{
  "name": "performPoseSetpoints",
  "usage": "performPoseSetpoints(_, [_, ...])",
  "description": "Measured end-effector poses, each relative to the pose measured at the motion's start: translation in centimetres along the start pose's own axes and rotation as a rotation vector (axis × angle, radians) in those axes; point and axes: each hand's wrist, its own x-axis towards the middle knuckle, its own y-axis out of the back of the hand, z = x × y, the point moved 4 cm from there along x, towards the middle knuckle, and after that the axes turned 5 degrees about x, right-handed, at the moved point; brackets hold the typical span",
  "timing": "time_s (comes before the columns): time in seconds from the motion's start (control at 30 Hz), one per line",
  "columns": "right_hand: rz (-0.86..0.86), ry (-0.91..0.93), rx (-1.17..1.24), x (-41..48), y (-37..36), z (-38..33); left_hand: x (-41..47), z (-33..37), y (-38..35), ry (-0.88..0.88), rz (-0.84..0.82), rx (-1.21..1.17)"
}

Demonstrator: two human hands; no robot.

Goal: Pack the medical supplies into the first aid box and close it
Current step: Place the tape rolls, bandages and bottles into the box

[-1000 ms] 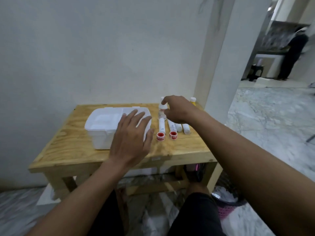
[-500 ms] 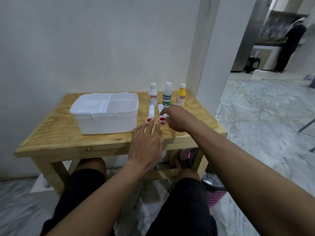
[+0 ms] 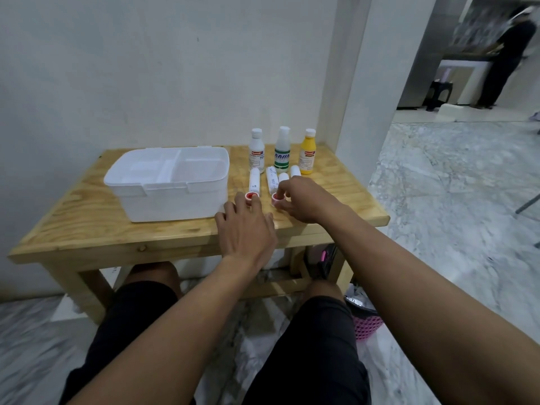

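Left hand point(image 3: 247, 229): near edge of the table, fingers spread flat and holding nothing. A second ago it rested on the box lid; it has since come off to the right, fingertips now just short of a small red-and-white tape roll point(image 3: 252, 197).
Right hand point(image 3: 306, 200): fingers curled, thumb and forefinger pinched on a second small red-and-white tape roll point(image 3: 275, 199). A second ago it was at the far row of bottles; it has since drawn nearer.
Meaning for the task: judged as the first pick-up; nothing is packed yet.
Pale wooden table point(image 3: 87, 217): visible grain, rounded edge.
White rectangular plastic first aid box point(image 3: 169, 182): left half of the table, lid shut, two front clasps, smooth matte walls. It must be opened before anything goes in.
White cylindrical bandage rolls point(image 3: 254, 179): lying on their sides just right of the box, close together, soft wrapped look.
White plastic bottle with red label point(image 3: 256, 152): upright, far side.
Clear plastic bottle with green label point(image 3: 282, 150): upright, beside it.
Yellow plastic bottle with white cap point(image 3: 307, 152): upright, far right of the row.
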Motion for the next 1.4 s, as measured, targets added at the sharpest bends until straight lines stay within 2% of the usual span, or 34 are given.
performPoseSetpoints(0.37, [0.034, -0.057, 0.056, -0.8, 0.4, 1.2, -0.1, 0.6, 1.1, -0.019, 0.089, -0.222])
performPoseSetpoints(0.63, [0.141, -0.099, 0.286, -1.6, 2.5, 2.1, 0.0, 0.8, 2.7, 0.028, 0.097, -0.496])
performPoseSetpoints(0.83, [0.201, -0.06, 0.324, -1.1, 5.1, -0.7, 0.6, -0.3, 7.0, 0.006, 0.221, -0.59])
performPoseSetpoints(1.13, [0.167, 0.03, 0.453, 1.3, 7.4, -6.5, 2.8, -6.1, 12.6, 0.088, 0.303, -0.624])
performPoseSetpoints(1.4, [0.095, 0.142, 0.497, 3.9, 6.5, -12.2, 3.5, -14.1, 14.7, 0.247, 0.269, -0.61])
